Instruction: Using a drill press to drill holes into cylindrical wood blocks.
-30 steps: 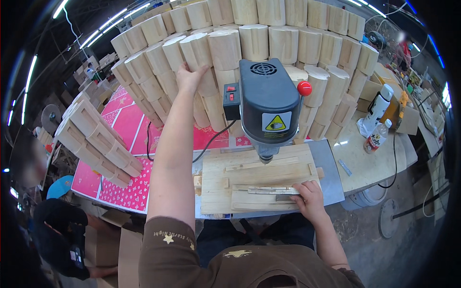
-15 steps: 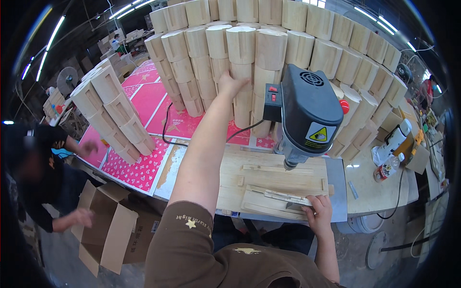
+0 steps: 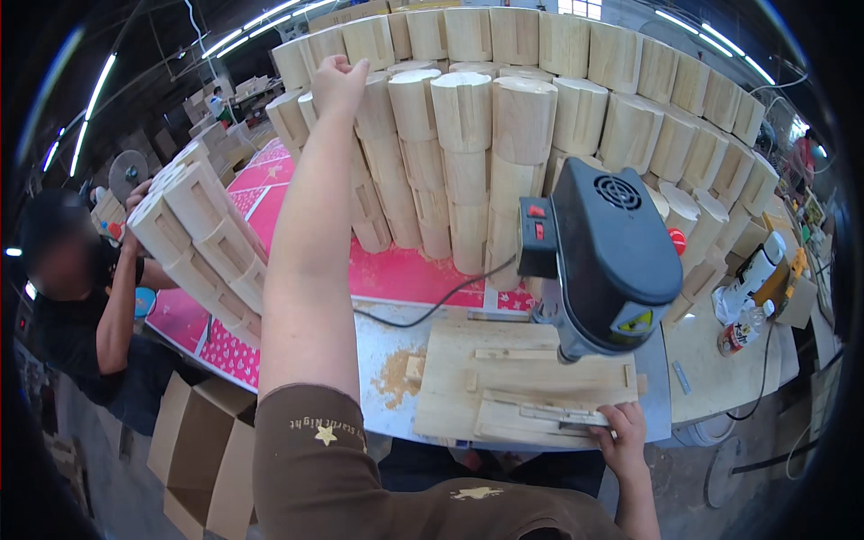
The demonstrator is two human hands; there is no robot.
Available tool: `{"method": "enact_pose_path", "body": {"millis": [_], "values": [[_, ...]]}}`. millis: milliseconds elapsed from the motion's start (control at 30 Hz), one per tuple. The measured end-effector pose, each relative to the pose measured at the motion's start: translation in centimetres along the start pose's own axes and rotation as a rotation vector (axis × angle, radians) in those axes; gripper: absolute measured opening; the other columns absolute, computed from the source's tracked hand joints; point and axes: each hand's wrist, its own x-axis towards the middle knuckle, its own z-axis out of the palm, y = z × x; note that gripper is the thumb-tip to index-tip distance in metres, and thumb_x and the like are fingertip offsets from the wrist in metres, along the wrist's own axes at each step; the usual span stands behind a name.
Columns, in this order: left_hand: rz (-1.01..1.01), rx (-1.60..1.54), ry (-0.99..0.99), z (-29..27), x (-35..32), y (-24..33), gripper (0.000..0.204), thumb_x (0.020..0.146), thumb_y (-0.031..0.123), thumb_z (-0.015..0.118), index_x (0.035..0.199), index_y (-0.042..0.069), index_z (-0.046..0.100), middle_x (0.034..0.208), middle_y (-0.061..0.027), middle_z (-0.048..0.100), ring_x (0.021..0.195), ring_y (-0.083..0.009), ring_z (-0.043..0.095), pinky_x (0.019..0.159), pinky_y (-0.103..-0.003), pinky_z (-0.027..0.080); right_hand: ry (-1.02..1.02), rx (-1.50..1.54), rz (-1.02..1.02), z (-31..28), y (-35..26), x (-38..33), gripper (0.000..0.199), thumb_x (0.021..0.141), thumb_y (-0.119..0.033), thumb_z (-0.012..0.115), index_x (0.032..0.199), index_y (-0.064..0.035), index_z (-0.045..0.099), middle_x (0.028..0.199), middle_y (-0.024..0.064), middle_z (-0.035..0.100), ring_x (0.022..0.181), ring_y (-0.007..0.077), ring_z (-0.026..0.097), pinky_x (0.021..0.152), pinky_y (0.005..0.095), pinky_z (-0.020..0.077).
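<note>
My left hand (image 3: 339,83) reaches far up and rests on the top of a pale wooden block (image 3: 366,43) in the tall stacked wall of blocks (image 3: 504,135); whether it grips the block is unclear. My right hand (image 3: 621,438) lies on the near right corner of a wooden jig board (image 3: 513,382) with thin wood strips on it. The jig sits on the metal table (image 3: 387,333) under a black drill press head (image 3: 612,256).
Another person (image 3: 81,288) stands at the left, touching a leaning stack of wooden blocks (image 3: 202,247). Open cardboard boxes (image 3: 202,450) sit on the floor at lower left. A side table (image 3: 729,360) at the right holds bottles and a cable. Pink sheets (image 3: 405,270) lie under the stacks.
My left arm has stretched higher and further left along the block wall. The view has swung right to left, bringing the other person into sight. My right hand stays on the jig.
</note>
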Motion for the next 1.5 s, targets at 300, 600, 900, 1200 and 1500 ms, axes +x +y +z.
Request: {"method": "enact_pose_path", "body": {"millis": [300, 600, 900, 1200, 1500], "values": [[-0.142, 0.276, -0.028, 6.0, 6.1, 1.1, 0.082, 0.067, 0.040, 0.076, 0.126, -0.003, 0.039, 0.125, -0.0229, 0.046, 0.116, -0.0340, 0.047, 0.097, -0.037, 0.042, -0.049, -0.047, 0.056, 0.2, 0.2, -0.5, 0.031, 0.056, -0.005, 0.071, 0.086, -0.0069, 0.062, 0.079, 0.0093, 0.056, 0.075, 0.0296, 0.052, 0.066, 0.0399, 0.0422], [-0.264, 0.422, 0.076, 7.6, 6.9, 1.3, 0.088, 0.062, 0.044, 0.080, 0.123, -0.005, 0.041, 0.124, -0.0219, 0.042, 0.114, -0.0344, 0.046, 0.096, -0.037, 0.044, -0.095, -0.017, 0.067, 0.4, 0.3, 0.2, 0.035, 0.055, -0.006, 0.072, 0.090, -0.0085, 0.065, 0.097, 0.0126, 0.062, 0.095, 0.0330, 0.056, 0.081, 0.0426, 0.0421], [0.340, -0.548, 0.321, -1.7, 1.1, 5.4, 0.070, 0.070, 0.023, 0.079, 0.121, -0.008, 0.043, 0.112, -0.0177, 0.054, 0.103, -0.0212, 0.055, 0.086, -0.030, 0.048, -0.066, -0.024, 0.013, -0.3, 0.2, -0.2, 0.032, 0.055, -0.004, 0.069, 0.086, -0.0063, 0.062, 0.079, 0.0098, 0.056, 0.074, 0.0296, 0.052, 0.065, 0.0397, 0.0428], [-0.277, -0.662, -0.637, -15.2, -23.8, 8.4, 0.043, 0.079, 0.006, 0.068, 0.118, -0.004, 0.056, 0.108, -0.0114, 0.063, 0.095, -0.0151, 0.061, 0.085, -0.028, 0.048, -0.124, 0.033, 0.005, -0.8, 0.4, -0.4, 0.033, 0.062, -0.005, 0.069, 0.093, -0.0045, 0.059, 0.088, 0.0129, 0.056, 0.083, 0.0347, 0.051, 0.072, 0.0420, 0.0425], [-0.464, -0.243, -1.355, -13.0, -38.0, 5.0, 0.046, 0.071, 0.017, 0.078, 0.108, -0.005, 0.063, 0.094, -0.0107, 0.067, 0.085, -0.0112, 0.061, 0.077, -0.023, 0.048, -0.198, 0.051, -0.126, 0.6, 3.7, 2.6, 0.030, 0.071, -0.012, 0.069, 0.098, -0.0033, 0.060, 0.091, 0.0121, 0.058, 0.090, 0.0332, 0.052, 0.079, 0.0403, 0.0418]]}}
